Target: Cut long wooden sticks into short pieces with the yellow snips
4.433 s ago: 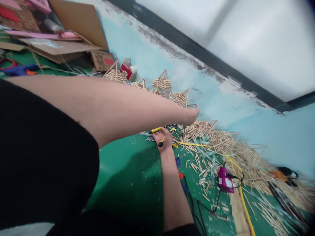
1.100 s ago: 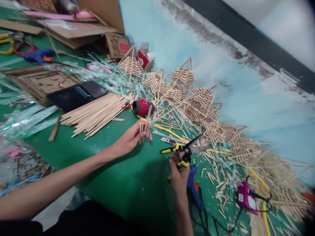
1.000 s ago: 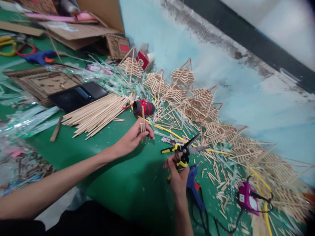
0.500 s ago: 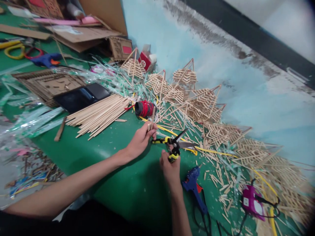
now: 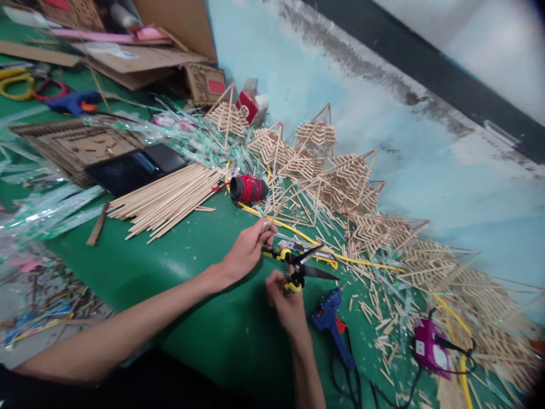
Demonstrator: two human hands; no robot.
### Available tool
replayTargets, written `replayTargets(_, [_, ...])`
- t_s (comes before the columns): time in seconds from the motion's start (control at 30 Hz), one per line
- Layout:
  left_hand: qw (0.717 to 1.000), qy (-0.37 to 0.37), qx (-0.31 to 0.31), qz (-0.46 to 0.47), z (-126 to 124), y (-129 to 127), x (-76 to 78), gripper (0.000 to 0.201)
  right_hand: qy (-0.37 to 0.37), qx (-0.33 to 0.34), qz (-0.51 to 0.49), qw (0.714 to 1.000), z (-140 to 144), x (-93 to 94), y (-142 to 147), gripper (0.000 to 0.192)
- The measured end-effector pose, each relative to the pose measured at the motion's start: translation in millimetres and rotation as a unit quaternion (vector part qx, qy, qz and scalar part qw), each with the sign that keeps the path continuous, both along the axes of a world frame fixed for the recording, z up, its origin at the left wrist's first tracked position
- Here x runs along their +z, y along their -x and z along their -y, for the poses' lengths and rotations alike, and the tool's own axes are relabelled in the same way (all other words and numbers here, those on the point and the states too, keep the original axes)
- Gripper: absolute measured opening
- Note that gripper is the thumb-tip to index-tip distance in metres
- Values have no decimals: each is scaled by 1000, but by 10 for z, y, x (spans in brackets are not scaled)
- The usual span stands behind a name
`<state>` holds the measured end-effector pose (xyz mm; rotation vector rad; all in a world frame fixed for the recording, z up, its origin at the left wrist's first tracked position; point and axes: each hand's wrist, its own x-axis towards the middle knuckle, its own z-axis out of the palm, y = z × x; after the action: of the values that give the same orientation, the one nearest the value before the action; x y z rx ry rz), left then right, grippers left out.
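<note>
While your left hand (image 5: 247, 253) pinches a thin wooden stick (image 5: 279, 211) right beside the open blades of the snips (image 5: 298, 268), with your right hand (image 5: 284, 298) gripping their handle, those fingers risk a nick, and the cut-off piece may fly toward the red thread spool (image 5: 248, 189).

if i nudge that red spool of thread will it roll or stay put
The red spool lies on its side, so it would probably roll. Thin sticks crowd its right side and a stick bundle lies to its left, likely stopping it soon. It looks light.
</note>
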<state>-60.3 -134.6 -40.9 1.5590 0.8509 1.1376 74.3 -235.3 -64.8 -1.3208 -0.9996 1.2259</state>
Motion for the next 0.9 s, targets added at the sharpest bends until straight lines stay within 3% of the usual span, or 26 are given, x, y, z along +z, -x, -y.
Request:
replayTargets(0.13, [1000, -1, -3, 2, 12, 59, -14, 16, -24, 83, -49, 995, -15, 75, -16, 30])
replayTargets(0.23, [1000, 3, 5, 4, 35, 96, -23, 16, -38, 112, -76, 990, -19, 75, -20, 42])
replayTargets(0.5, [1000, 12, 2, -27, 72, 157, -59, 11, -79, 96, -118, 985, 6, -39, -12, 73])
replayTargets(0.67, [999, 4, -7, -44, 84, 178, -44, 8, -91, 90, -116, 985, 43, -49, -2, 73])
replayTargets(0.9, [998, -18, 27, -52, 117, 262, 37, 14, -72, 110, -51, 990, 46, 18, 23, 69])
